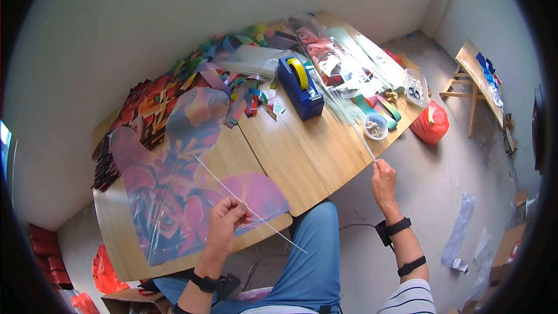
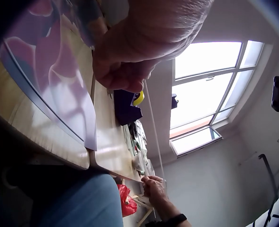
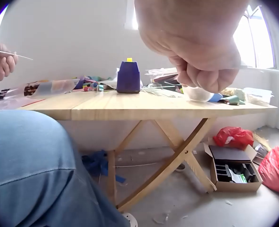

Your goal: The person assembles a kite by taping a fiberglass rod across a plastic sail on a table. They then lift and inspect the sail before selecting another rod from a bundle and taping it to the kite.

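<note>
My left hand (image 1: 228,222) pinches a thin white rod (image 1: 216,178) between thumb and fingers, over the table's near edge. The rod slants from above the printed sheet down toward my knee. Beneath that hand lies a large glossy sheet (image 1: 165,212) with a pink, purple and blue pattern. Out at the table's right edge, my right hand (image 1: 383,184) grips another thin white rod (image 1: 367,146), its fingers curled round one end. Close by stands a small round tub (image 1: 376,127) holding little pale pieces. In the right wrist view, the right hand (image 3: 201,61) partly hides this tub.
A blue tape dispenser (image 1: 303,94) with yellow tape stands mid-table. Behind it are piled colourful printed strips (image 1: 160,102), plastic sheets and a bundle of pale rods (image 1: 357,52). A clear box (image 1: 415,88) sits at the right edge. Red bags (image 1: 431,123) lie on the floor.
</note>
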Demonstrator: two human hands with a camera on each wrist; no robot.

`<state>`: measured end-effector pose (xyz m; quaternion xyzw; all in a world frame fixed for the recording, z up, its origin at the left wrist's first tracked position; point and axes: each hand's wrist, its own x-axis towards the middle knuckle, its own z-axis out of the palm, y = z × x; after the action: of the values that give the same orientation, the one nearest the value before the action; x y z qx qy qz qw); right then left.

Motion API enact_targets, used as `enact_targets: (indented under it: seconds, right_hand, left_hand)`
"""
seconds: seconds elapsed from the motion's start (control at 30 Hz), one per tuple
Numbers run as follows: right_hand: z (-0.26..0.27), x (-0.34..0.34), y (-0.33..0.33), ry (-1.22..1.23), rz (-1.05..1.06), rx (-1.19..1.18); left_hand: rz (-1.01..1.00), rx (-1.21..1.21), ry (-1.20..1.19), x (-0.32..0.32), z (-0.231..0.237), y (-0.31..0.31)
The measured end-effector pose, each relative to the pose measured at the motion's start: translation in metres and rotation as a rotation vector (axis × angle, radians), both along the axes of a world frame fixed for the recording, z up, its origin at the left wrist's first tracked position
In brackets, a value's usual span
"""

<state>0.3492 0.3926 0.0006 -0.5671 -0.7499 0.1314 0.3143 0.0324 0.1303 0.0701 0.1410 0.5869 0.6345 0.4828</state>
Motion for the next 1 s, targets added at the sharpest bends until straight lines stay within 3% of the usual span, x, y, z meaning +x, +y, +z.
enact_targets:
  seconds: [0.43, 0.73, 1.0]
  right_hand:
    - [-0.017, -0.047, 0.029, -0.214, -0.035, 0.084]
    - [-0.002, 0.019, 0.021, -0.103, -0.184, 0.186]
    - [0.0, 0.012, -0.023, -0.038, -0.079, 0.034]
  left_hand:
    - [-0.017, -0.006, 0.011, 0.001, 0.002, 0.0]
    - [-0.002, -0.02, 0.002, 0.0, -0.003, -0.001]
    - [-0.011, 0.015, -0.012, 0.006, -0.006, 0.0]
